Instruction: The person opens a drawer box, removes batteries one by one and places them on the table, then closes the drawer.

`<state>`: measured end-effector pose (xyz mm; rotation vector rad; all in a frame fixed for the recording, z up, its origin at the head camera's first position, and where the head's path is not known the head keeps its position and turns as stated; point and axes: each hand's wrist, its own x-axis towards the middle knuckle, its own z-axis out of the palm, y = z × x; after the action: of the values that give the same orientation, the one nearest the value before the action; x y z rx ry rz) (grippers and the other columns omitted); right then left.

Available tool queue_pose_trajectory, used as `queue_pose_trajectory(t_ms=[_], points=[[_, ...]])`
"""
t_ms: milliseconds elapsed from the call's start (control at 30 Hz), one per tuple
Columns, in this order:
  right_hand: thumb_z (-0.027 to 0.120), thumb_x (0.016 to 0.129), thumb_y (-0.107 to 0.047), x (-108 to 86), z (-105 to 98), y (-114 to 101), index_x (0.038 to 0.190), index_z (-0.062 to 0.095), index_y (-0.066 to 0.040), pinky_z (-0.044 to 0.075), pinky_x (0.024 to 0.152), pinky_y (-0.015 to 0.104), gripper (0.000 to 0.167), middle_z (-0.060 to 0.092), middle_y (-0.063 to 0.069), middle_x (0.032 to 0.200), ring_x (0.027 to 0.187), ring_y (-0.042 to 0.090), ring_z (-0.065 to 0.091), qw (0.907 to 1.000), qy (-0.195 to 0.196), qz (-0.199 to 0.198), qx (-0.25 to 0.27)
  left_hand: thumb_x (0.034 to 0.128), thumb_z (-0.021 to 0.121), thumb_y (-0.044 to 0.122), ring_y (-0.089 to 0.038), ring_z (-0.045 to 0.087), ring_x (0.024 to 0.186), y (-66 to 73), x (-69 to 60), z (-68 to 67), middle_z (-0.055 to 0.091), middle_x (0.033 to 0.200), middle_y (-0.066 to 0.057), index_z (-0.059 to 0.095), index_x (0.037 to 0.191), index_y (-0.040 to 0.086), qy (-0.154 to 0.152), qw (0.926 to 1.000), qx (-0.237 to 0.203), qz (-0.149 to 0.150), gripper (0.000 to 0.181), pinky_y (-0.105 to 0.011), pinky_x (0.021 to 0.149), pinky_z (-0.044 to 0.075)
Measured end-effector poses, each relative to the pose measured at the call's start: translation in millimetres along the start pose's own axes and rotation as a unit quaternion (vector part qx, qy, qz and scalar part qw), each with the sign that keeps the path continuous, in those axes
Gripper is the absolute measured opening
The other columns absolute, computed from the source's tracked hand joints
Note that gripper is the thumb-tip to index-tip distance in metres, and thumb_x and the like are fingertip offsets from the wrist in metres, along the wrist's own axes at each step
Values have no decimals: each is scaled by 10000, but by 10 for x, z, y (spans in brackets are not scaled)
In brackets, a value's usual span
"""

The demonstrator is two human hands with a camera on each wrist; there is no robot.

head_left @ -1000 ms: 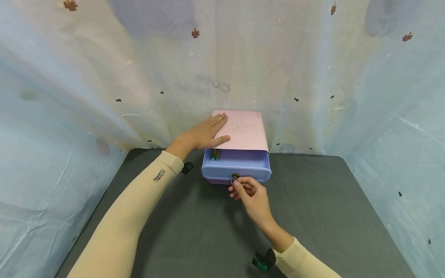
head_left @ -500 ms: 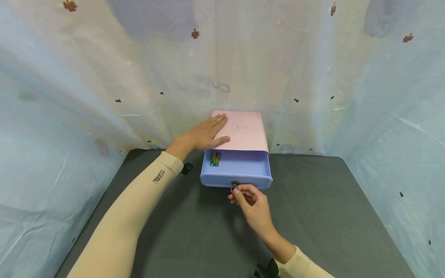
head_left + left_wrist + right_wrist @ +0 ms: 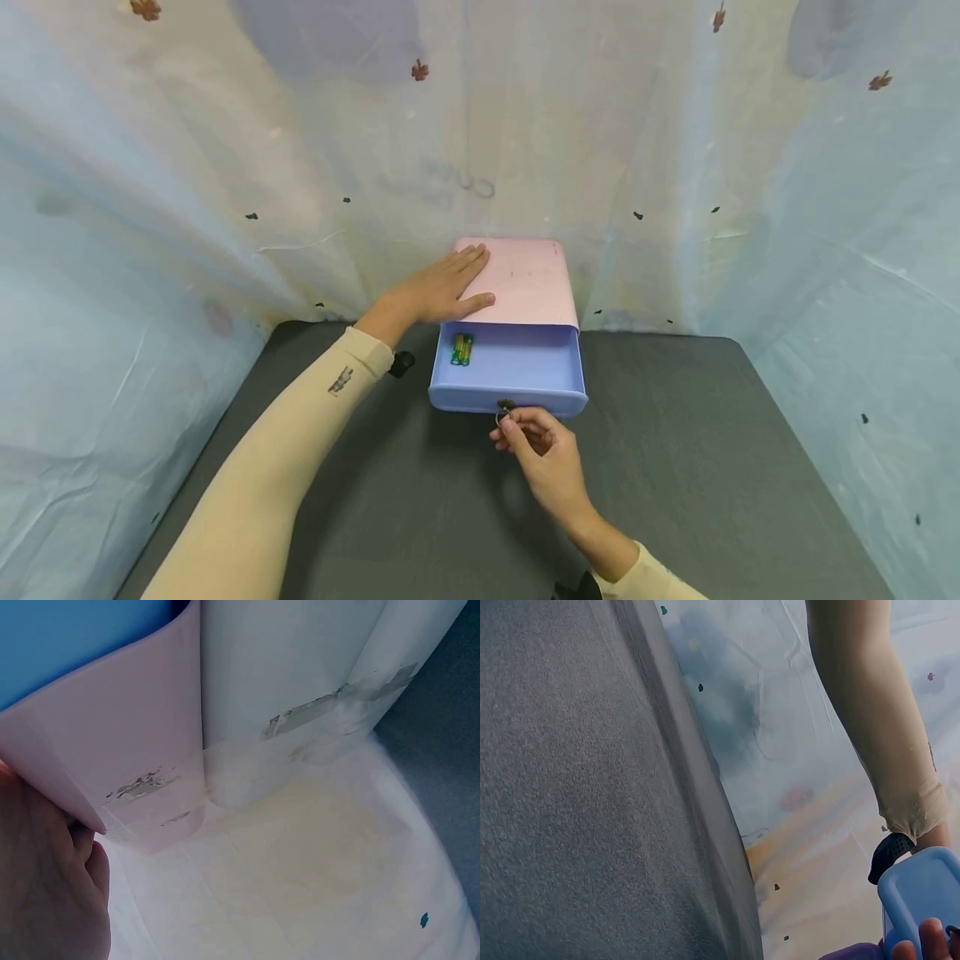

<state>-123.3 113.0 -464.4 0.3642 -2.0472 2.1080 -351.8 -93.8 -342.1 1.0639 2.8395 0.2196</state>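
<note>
A small drawer unit with a pink top (image 3: 525, 279) stands at the back of the table. Its upper blue drawer (image 3: 525, 367) is pulled out, and two green and gold batteries (image 3: 462, 349) lie side by side at the drawer's left. My left hand (image 3: 442, 287) rests flat on the pink top, fingers straight and thumb spread. With thumb and forefinger, my right hand (image 3: 547, 454) pinches a metal ring pull (image 3: 503, 415) on the drawer front. In the left wrist view, the pink side (image 3: 142, 750) carries worn tape. The right wrist view shows only some fingertips (image 3: 932, 937) by the drawer front.
A dark grey cloth covers the table (image 3: 675, 467). Behind it and on both sides hangs a pale patterned curtain (image 3: 555, 125). In the right wrist view, a purple lower part (image 3: 855, 952) shows under the blue drawer.
The drawer has slid out toward me, with my right hand drawing back on its ring. More of the inside and the batteries now shows. My left hand has stayed on the top.
</note>
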Motion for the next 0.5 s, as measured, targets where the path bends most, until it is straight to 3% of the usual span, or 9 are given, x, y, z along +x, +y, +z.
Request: queue_pose_trajectory(t_ms=[500], points=[[689, 1049, -43, -129, 7, 19, 1073, 688, 54, 653, 790, 332, 99, 790, 202, 955, 829, 246, 776, 9999, 97, 128, 64, 1095, 310, 705, -195, -69, 1666, 15, 8, 59, -63, 1809, -55, -22, 1731, 111, 24, 10000, 62, 22, 932, -369, 1351, -7]])
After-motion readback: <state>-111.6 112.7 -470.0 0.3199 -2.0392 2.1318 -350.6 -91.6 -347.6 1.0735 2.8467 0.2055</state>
